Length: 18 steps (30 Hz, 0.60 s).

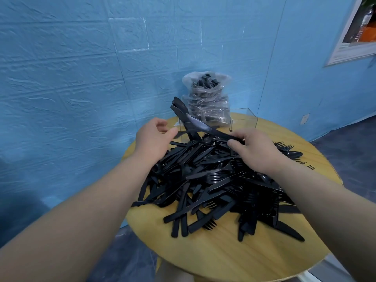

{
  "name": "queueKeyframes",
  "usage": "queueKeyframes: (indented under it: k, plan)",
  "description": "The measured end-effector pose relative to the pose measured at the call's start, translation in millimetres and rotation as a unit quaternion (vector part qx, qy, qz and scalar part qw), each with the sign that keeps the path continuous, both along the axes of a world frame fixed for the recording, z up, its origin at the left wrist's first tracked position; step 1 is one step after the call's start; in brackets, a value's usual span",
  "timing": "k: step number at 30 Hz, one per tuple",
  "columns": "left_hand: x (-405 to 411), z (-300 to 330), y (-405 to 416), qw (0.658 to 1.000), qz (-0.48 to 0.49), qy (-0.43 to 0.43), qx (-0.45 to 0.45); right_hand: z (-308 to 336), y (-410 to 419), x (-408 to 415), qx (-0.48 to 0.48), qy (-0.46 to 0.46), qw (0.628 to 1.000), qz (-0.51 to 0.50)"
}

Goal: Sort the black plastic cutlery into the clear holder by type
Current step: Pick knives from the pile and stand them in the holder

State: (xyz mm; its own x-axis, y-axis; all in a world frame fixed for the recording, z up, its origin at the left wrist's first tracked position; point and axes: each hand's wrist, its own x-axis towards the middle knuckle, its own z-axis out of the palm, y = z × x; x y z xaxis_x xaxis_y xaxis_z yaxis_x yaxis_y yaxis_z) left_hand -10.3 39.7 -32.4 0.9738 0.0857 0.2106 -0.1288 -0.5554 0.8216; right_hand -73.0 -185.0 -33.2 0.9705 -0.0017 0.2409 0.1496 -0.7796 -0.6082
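Right hand (252, 151): pinches knife (213, 131) by handle, blade aimed at clear holder (243, 119), twelve o'clock. Left hand (152, 139): relaxed, empty, over cutlery pile (213, 184).

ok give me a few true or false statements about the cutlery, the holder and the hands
1. The right hand grips a black knife by its handle. True.
2. The left hand holds a fork. False: it holds nothing, its fingers loosely curled.
3. The cutlery pile lies on a round wooden table. True.
4. The clear holder stands at the table's near edge. False: it stands at the far side, by the wall.
5. A plastic bag of cutlery stands behind the holder. True.
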Motion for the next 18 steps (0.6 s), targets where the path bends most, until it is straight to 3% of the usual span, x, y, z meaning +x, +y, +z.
queueKeyframes:
  k: [3,5,11,15,18]
  plan:
    - [-6.9,1.6,-6.8,0.996,-0.026,-0.018,0.086,-0.7,0.9,0.3,0.026,0.002,1.0,0.01]
    - [-12.3,4.9,-14.0,0.994,-0.055,-0.031,0.091,-0.5,2.4,0.8,0.048,-0.001,0.999,0.012]
    - [-16.0,12.2,-29.4,0.988,-0.108,0.013,-0.11,5.3,12.7,-3.5,0.094,0.027,0.993,0.061]
    - [-23.2,19.5,-39.2,0.958,-0.144,0.072,-0.236,6.3,18.8,-7.5,0.093,0.05,0.99,0.096]
    - [-27.1,26.0,-40.3,0.957,-0.17,0.07,-0.224,10.2,19.8,-10.7,0.026,0.041,0.993,0.108]
